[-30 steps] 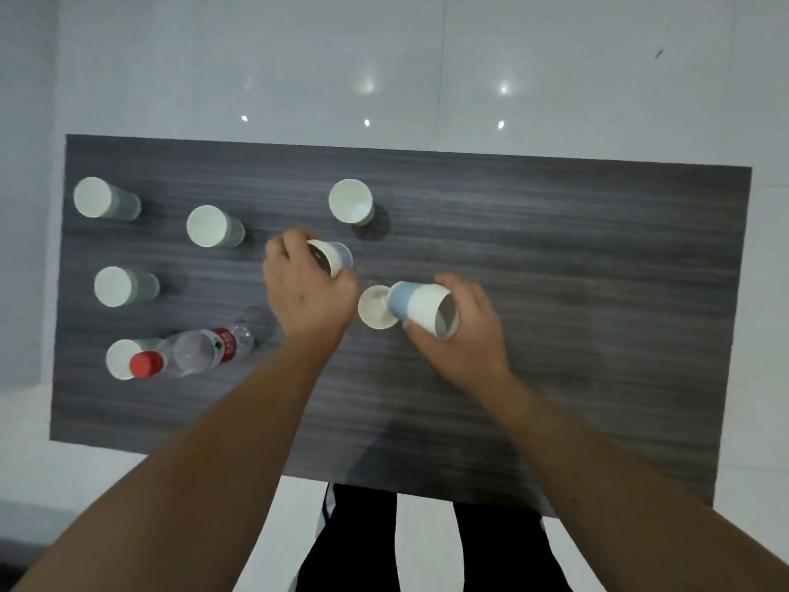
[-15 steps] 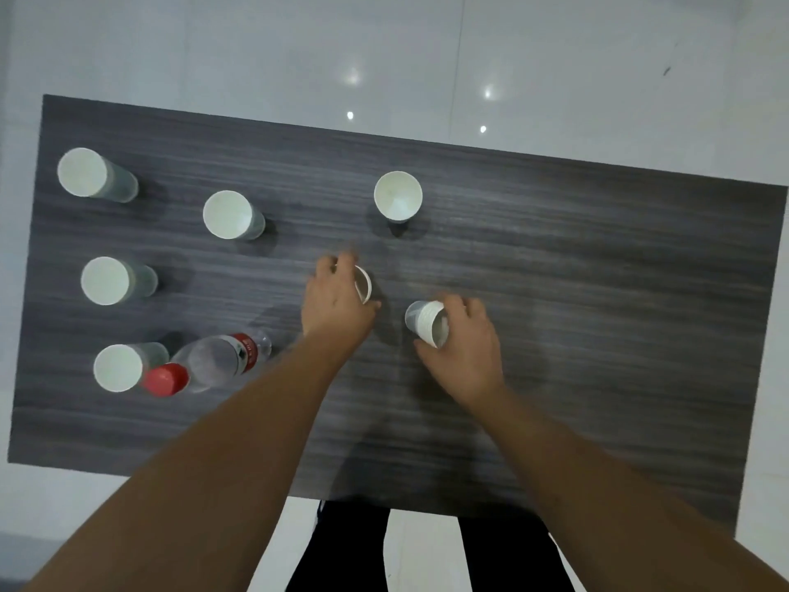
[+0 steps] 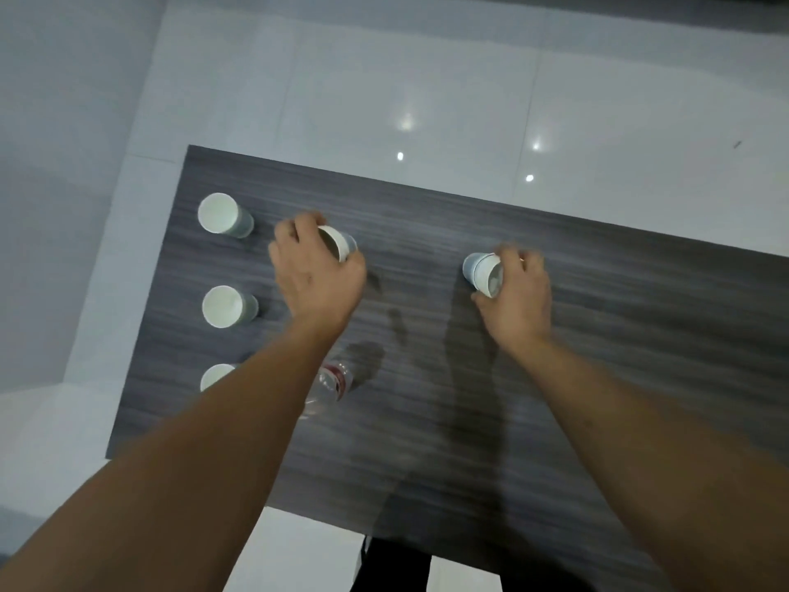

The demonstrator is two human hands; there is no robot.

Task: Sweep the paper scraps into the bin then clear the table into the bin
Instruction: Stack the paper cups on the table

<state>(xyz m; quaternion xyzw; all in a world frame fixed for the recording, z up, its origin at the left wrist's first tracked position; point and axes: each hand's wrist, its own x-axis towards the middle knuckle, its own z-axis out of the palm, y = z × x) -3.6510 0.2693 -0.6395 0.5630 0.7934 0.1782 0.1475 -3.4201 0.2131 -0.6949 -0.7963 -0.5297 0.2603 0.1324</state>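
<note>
Counter (image 3: 597, 335): three upright paper cups (image 3: 218, 212) along left edge. Left hand (image 3: 318, 271) grips tilted cup (image 3: 337, 243); right hand (image 3: 518, 292) grips nested cups (image 3: 482, 271). Contents indiscernible.

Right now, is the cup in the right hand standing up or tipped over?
Tipped. The right hand grips the cup sideways above the table, its open mouth facing the camera and its base pointing left.

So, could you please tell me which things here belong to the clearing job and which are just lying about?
Job:
- cup in left hand
- stacked cups in right hand
- three cups along the table's left edge
- plastic bottle
- table

Lying about:
- nothing; only the tiled floor besides
</note>
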